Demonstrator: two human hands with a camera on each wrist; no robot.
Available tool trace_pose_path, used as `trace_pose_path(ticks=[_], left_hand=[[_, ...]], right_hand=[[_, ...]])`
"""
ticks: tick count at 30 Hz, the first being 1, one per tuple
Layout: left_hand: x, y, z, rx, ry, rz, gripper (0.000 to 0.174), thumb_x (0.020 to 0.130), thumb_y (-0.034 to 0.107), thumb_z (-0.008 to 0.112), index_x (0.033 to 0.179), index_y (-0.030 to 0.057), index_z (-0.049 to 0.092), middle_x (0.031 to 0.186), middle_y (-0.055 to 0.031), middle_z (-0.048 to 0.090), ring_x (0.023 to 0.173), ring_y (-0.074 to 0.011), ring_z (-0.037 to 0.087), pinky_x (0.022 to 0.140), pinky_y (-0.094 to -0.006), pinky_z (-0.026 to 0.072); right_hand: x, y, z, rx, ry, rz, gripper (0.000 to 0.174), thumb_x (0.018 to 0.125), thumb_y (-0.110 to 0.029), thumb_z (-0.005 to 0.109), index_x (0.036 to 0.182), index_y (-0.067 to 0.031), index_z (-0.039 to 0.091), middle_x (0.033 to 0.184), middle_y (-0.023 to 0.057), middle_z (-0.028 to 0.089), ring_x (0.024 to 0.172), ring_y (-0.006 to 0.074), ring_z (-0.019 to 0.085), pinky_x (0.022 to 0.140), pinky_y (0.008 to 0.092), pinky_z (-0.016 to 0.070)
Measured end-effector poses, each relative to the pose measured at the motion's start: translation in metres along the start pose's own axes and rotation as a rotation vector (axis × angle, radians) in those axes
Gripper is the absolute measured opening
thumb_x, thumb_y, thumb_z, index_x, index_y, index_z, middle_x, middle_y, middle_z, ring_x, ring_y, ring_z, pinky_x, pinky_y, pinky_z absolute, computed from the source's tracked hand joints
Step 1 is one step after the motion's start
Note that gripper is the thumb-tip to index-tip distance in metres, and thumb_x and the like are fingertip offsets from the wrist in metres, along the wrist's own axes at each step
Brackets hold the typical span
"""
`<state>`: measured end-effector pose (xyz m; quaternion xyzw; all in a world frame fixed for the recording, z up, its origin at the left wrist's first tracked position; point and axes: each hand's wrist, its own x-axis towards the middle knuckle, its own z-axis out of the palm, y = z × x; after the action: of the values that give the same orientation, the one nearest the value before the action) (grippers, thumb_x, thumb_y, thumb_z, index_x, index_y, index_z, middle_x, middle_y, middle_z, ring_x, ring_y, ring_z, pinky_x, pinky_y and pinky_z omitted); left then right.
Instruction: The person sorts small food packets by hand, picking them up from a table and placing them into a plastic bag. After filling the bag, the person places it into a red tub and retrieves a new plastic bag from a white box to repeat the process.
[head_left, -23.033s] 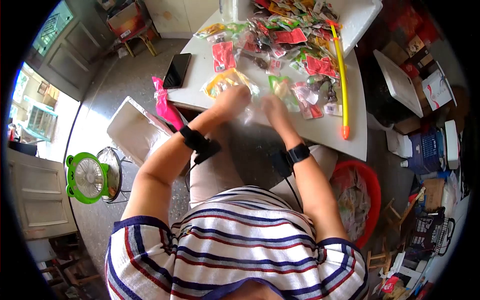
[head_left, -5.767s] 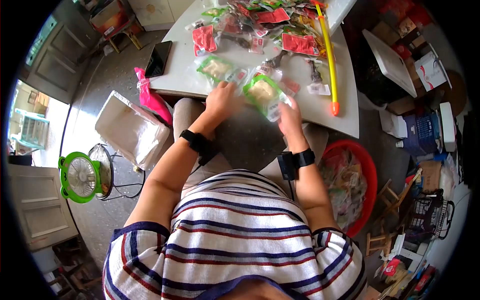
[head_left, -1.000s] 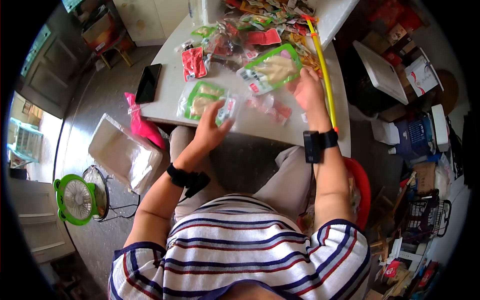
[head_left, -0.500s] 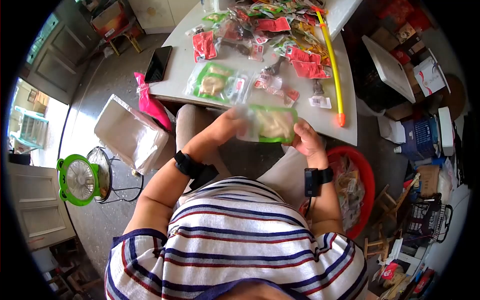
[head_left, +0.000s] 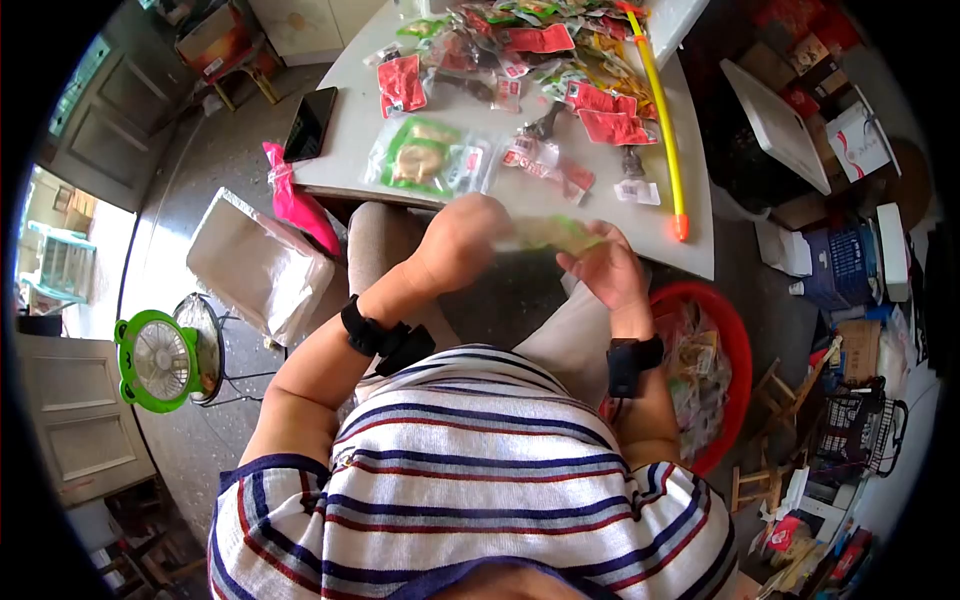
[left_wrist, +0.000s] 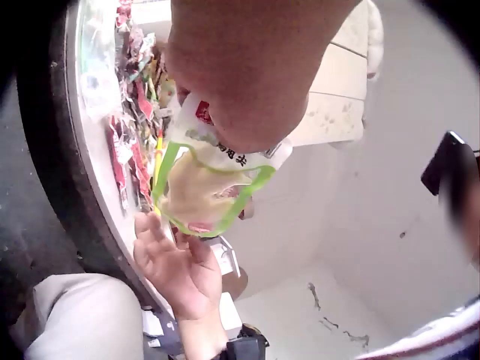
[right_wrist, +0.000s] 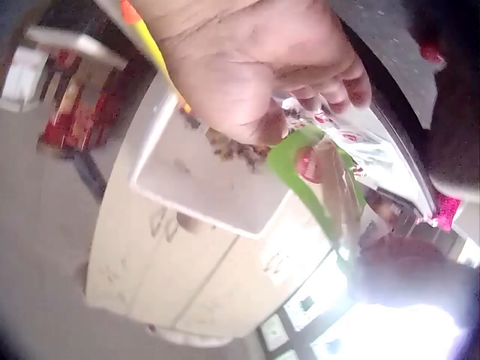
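My left hand (head_left: 465, 240) grips one end of a clear food packet (left_wrist: 210, 184) with a green border and pale contents. The packet hangs tilted in front of the table edge and is blurred in the head view. At its far end is my right hand (head_left: 610, 272), palm up, with loosely spread fingers right by the green edge in the left wrist view. The right wrist view shows this palm (right_wrist: 255, 67) above the packet's green border (right_wrist: 300, 157). On the table, near the front edge, lies a second green-bordered packet (head_left: 418, 160). The left fingertips are mostly hidden.
The white table (head_left: 340, 180) bears a heap of food packets (head_left: 540, 40), several red ones, a phone (head_left: 311, 124) and a yellow tube (head_left: 660, 130). A red tub (head_left: 738, 380) with packets stands by the right leg, a white foam box (head_left: 260, 265) at left.
The packet went from the right hand over the table to between both hands at the front edge, then turned nearly edge-on. The left hand left the second packet on the table and took the first one's end.
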<state>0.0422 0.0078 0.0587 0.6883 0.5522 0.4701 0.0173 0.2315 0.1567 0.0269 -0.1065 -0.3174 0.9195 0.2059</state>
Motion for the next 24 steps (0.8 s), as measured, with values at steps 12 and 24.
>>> trace_pose_path(ticks=[12,24], left_hand=[[0.006,-0.029,0.018,0.373,0.124,-0.310,0.028,0.065,0.010,0.056,0.092,0.0046,0.049,0.088,-0.0155,0.050,0.084,-0.0319,0.048,0.070,-0.0373,0.0406],[0.016,-0.071,0.034,0.508,-0.139,-0.743,0.019,0.072,0.021,0.045,0.079,0.0045,0.050,0.074,-0.0165,0.052,0.069,-0.0349,0.052,0.060,-0.0422,0.0419]], right_hand=[[0.003,0.004,-0.019,-0.168,0.280,-0.033,0.016,0.078,-0.006,0.047,0.093,-0.0066,0.046,0.085,0.0055,0.054,0.072,0.0172,0.054,0.060,0.0298,0.0464],[0.049,0.020,-0.010,-0.219,0.364,-0.256,0.017,0.076,-0.004,0.049,0.092,-0.0035,0.046,0.090,0.0089,0.053,0.078,0.0199,0.055,0.061,0.0336,0.0467]])
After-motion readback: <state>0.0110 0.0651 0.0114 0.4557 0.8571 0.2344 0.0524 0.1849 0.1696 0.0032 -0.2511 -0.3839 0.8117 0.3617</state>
